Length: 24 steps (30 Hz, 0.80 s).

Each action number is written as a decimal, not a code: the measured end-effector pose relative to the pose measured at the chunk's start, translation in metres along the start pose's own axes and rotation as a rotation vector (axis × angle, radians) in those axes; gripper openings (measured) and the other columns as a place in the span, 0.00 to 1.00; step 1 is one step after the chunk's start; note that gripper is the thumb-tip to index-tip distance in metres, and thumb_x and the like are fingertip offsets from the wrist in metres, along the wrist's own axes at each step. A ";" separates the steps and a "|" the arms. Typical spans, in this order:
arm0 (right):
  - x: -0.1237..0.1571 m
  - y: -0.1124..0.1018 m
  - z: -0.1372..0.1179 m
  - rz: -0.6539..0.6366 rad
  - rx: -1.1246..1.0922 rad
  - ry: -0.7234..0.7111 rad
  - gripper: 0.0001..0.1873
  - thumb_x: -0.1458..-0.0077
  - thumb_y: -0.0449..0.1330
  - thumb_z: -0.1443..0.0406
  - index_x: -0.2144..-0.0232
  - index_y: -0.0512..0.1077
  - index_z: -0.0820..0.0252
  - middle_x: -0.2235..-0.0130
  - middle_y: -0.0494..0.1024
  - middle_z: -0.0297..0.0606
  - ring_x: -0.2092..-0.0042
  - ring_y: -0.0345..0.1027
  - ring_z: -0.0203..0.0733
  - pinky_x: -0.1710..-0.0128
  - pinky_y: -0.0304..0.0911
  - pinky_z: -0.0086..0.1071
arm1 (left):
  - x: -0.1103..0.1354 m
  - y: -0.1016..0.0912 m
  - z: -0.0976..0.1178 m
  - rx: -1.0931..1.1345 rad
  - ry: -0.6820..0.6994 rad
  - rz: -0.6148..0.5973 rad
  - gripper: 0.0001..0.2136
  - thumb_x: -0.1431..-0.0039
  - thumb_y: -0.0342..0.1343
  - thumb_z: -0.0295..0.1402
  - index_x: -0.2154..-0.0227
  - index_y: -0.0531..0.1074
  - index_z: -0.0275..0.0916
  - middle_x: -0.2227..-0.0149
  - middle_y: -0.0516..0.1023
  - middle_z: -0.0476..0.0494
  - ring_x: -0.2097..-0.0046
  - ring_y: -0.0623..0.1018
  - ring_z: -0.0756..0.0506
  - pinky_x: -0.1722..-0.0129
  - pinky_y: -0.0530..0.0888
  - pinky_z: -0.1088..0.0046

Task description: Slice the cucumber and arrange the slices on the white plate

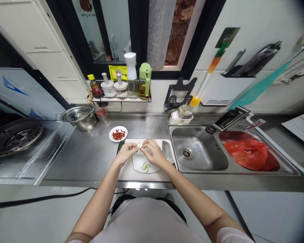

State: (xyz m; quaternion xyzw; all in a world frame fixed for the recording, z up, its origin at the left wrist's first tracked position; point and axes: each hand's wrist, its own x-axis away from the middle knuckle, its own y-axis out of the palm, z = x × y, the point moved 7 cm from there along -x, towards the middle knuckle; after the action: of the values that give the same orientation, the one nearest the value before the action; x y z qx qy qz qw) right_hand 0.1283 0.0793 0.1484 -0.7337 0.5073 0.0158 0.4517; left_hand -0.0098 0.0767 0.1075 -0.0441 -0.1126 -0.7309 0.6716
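My left hand (126,151) and my right hand (154,152) meet above a white plate (138,164), and together they pinch a small pale green cucumber slice (140,145). Several cucumber slices (146,166) lie on the plate in a pinwheel shape. The plate rests on a light cutting board (128,172). A dark green cucumber piece (120,146) lies on the board just left of my left hand. A cleaver blade (167,152) lies flat on the board to the right of my right hand.
A small white dish of red berries (118,134) sits behind the board. A steel sink (197,152) lies to the right, with a red basin (249,153) beyond it. A lidded steel pot (79,117) and a condiment shelf (121,98) stand at the back left.
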 end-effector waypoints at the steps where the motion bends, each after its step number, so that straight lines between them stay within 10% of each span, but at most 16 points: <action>1: -0.001 0.001 0.001 -0.003 -0.014 0.006 0.06 0.41 0.55 0.64 0.68 0.71 0.56 0.60 0.72 0.39 0.56 0.63 0.41 0.58 0.61 0.35 | 0.000 0.000 0.000 -0.003 0.003 0.000 0.13 0.59 0.66 0.40 0.77 0.73 0.35 0.78 0.71 0.51 0.73 0.67 0.53 0.68 0.64 0.77; 24: -0.005 0.025 0.029 -0.029 -0.402 0.289 0.08 0.49 0.56 0.68 0.78 0.70 0.60 0.64 0.71 0.37 0.61 0.65 0.36 0.72 0.57 0.25 | -0.005 0.000 -0.016 0.001 -0.017 -0.015 0.15 0.58 0.65 0.42 0.75 0.73 0.34 0.76 0.73 0.49 0.72 0.68 0.52 0.68 0.64 0.77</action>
State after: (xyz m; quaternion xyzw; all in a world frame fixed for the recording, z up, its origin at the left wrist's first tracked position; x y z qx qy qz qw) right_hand 0.1193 0.1006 0.1176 -0.8106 0.5428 0.0047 0.2197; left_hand -0.0082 0.0782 0.0910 -0.0489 -0.1189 -0.7355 0.6652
